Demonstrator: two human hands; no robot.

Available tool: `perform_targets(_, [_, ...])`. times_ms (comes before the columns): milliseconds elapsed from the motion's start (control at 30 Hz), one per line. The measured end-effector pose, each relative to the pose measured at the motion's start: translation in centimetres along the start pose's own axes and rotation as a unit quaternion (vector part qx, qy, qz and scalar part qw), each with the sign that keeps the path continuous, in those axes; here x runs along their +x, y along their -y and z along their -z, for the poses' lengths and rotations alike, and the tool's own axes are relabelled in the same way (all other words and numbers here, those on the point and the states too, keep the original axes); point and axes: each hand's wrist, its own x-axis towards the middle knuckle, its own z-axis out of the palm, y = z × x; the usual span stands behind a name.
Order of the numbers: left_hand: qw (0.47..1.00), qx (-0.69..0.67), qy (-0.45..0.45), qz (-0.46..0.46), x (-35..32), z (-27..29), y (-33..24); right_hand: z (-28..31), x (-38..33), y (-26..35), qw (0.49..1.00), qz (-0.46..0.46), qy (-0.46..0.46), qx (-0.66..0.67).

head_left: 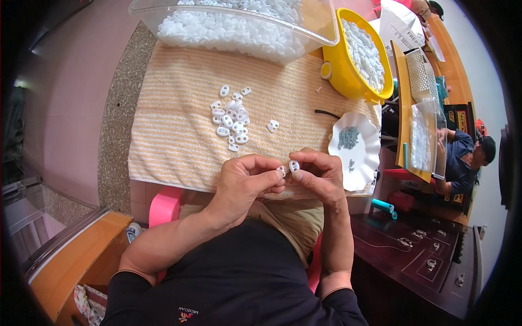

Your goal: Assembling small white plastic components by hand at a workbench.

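Both hands meet over the near edge of a striped towel (pixel 174 125). My left hand (pixel 247 179) pinches a small white plastic piece (pixel 281 170) between thumb and forefinger. Close beside it, my right hand (pixel 321 174) pinches an oval white two-hole piece (pixel 294 165); the two pieces almost touch. Beyond them lies a heap of white two-hole pieces (pixel 231 117), and one loose white piece (pixel 272 126) rests to its right. A scalloped white plate (pixel 364 168) near my right hand carries small grey metal bits, too tiny to make out clearly.
At the far side stand a clear bin (pixel 318 38) of white parts and a yellow basin (pixel 334 70) of white pieces. A thin black strip (pixel 327 113) lies near the plate. On the right, another person (pixel 462 157) sits by a tray. A pink stool (pixel 165 206) is at lower left.
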Motion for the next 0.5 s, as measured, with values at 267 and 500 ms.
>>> perform_targets(267, [1.0,0.002,0.0,-0.005,0.0,-0.07,0.0,0.01,-0.1,-0.03,1.0,-0.004,0.001,0.011])
perform_targets(500, [1.0,0.007,-0.004,-0.003,-0.05,-0.15,-0.04,-0.47,-0.07,0.32,1.0,-0.005,0.001,0.0])
